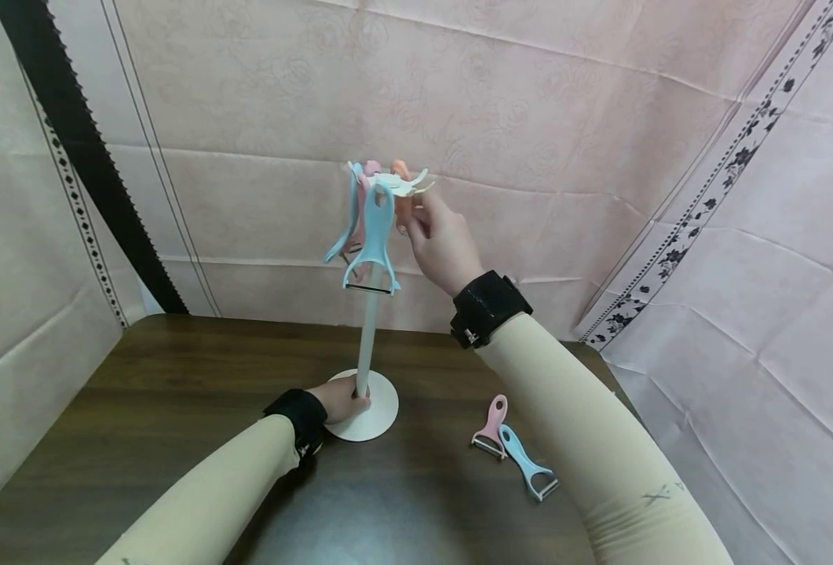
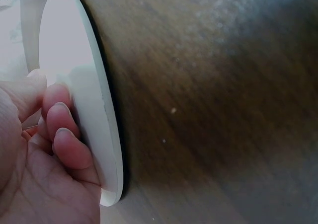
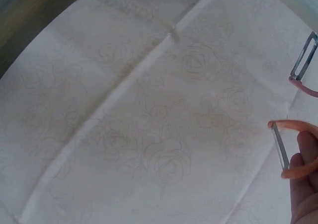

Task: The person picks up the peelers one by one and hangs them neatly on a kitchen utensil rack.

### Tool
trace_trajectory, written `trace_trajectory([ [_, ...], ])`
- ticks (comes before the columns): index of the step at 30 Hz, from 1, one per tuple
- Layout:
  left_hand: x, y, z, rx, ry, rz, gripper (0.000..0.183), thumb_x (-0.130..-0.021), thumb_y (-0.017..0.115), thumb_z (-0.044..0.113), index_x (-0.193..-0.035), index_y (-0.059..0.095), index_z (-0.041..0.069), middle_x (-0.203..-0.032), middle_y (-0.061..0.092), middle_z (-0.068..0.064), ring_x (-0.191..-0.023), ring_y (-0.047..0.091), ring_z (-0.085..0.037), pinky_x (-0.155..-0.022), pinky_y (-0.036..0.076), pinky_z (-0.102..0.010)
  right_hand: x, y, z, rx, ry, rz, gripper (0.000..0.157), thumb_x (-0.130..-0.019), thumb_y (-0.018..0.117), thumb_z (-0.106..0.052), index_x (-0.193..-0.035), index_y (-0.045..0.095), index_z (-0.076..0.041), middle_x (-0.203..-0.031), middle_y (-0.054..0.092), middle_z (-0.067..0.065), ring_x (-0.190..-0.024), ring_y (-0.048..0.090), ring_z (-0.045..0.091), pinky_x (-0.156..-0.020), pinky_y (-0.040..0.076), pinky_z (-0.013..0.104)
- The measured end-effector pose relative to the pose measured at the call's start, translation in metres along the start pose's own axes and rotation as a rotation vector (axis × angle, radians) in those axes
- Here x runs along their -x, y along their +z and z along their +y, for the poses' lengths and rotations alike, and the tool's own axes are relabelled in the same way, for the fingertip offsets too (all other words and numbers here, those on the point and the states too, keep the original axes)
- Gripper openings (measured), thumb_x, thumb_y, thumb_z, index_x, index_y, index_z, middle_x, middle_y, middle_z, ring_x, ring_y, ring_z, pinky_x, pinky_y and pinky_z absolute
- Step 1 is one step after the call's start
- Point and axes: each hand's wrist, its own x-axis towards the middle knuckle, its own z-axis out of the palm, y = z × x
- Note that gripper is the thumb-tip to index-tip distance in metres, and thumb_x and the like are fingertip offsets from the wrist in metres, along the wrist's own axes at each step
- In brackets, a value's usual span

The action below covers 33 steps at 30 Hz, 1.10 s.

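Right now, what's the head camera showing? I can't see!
A right hand holds an orange peeler at a white stand's top; the left hand grips its pole. Blue and pink peelers hang there; two more lie on the table.

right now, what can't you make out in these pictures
Orange peeler, right fingers: right wrist view, both cut off by right edge.
Hanging pink peeler: head view, partly behind front blue peeler.
Pole: head view, foot covered by left fingers.
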Motion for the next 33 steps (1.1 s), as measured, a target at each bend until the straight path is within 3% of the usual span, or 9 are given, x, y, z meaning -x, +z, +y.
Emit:
trace_trajectory([
  [4,0.001,0.000,0.000,0.011,-0.001,0.008,0.006,-0.096,0.059,0.014,-0.095,0.054,0.010,-0.086,0.055,-0.003,-0.087,0.053,-0.021,-0.089,0.041,-0.044,0.001,0.003,0.000,0.017,-0.018,-0.003,0.019,-0.100,0.053,-0.016,-0.117,0.053,-0.009,-0.093,0.071,0.005,-0.062,0.052,0.014,-0.052,0.036,0.028],
  [6,0.001,0.000,-0.001,0.014,-0.003,0.009,0.006,-0.097,0.059,0.014,-0.095,0.055,0.010,-0.086,0.055,-0.003,-0.087,0.053,-0.021,-0.089,0.041,-0.044,0.001,0.005,0.000,0.009,-0.017,0.006,0.020,-0.100,0.054,-0.015,-0.118,0.053,-0.009,-0.094,0.071,0.006,-0.063,0.054,0.012,-0.052,0.038,0.027],
  [10,0.003,0.001,-0.001,0.013,0.007,0.013,0.006,-0.096,0.059,0.013,-0.095,0.055,0.009,-0.085,0.055,-0.003,-0.086,0.052,-0.021,-0.089,0.041,-0.044,0.002,0.010,0.000,-0.026,0.004,0.016,0.024,-0.100,0.054,-0.015,-0.123,0.053,-0.010,-0.109,0.070,0.008,-0.084,0.065,0.010,-0.064,0.047,0.024],
  [14,0.005,0.002,0.000,0.017,0.005,0.020,0.006,-0.096,0.059,0.012,-0.094,0.055,0.009,-0.085,0.054,-0.003,-0.085,0.052,-0.021,-0.088,0.040,-0.044,0.004,0.015,-0.001,-0.070,0.028,0.007,0.026,-0.099,0.054,-0.015,-0.125,0.052,-0.010,-0.116,0.067,0.009,-0.103,0.065,0.011,-0.077,0.050,0.025],
  [19,0.007,0.003,0.001,0.021,-0.001,0.018,0.006,-0.096,0.059,0.012,-0.095,0.055,0.009,-0.085,0.054,-0.003,-0.086,0.052,-0.021,-0.088,0.040,-0.044,0.007,0.018,-0.002,-0.107,0.039,-0.006,0.028,-0.100,0.054,-0.015,-0.128,0.051,-0.012,-0.119,0.066,0.008,-0.105,0.064,0.011,-0.084,0.049,0.024],
  [21,0.007,0.003,0.001,0.021,0.006,0.016,0.006,-0.096,0.059,0.012,-0.095,0.054,0.009,-0.086,0.054,-0.003,-0.086,0.052,-0.021,-0.088,0.040,-0.044,0.007,0.019,-0.002,-0.113,0.043,-0.007,0.030,-0.100,0.054,-0.016,-0.129,0.050,-0.013,-0.119,0.066,0.007,-0.105,0.064,0.012,-0.079,0.050,0.024],
  [23,0.006,0.003,0.000,0.021,0.012,0.013,0.006,-0.096,0.059,0.012,-0.095,0.054,0.009,-0.086,0.054,-0.002,-0.086,0.052,-0.020,-0.087,0.040,-0.043,0.008,0.019,-0.002,-0.108,0.047,-0.009,0.029,-0.100,0.054,-0.018,-0.128,0.050,-0.014,-0.114,0.068,0.006,-0.094,0.067,0.012,-0.068,0.049,0.023],
  [27,0.004,0.004,-0.002,0.023,0.020,0.013,0.006,-0.096,0.059,0.012,-0.094,0.054,0.009,-0.085,0.055,-0.002,-0.085,0.052,-0.019,-0.087,0.041,-0.042,0.009,0.018,-0.003,-0.119,0.059,-0.022,0.026,-0.100,0.053,-0.020,-0.125,0.050,-0.015,-0.106,0.071,0.003,-0.079,0.065,0.013,-0.051,0.040,0.030],
  [33,0.002,0.003,0.000,0.008,0.022,0.029,0.006,-0.095,0.060,0.012,-0.094,0.055,0.010,-0.084,0.054,-0.001,-0.084,0.052,-0.019,-0.087,0.041,-0.042,0.008,0.015,-0.005,-0.154,0.084,-0.056,0.025,-0.101,0.052,-0.019,-0.125,0.048,-0.013,-0.115,0.068,0.005,-0.104,0.064,0.011,-0.067,0.048,0.026],
])
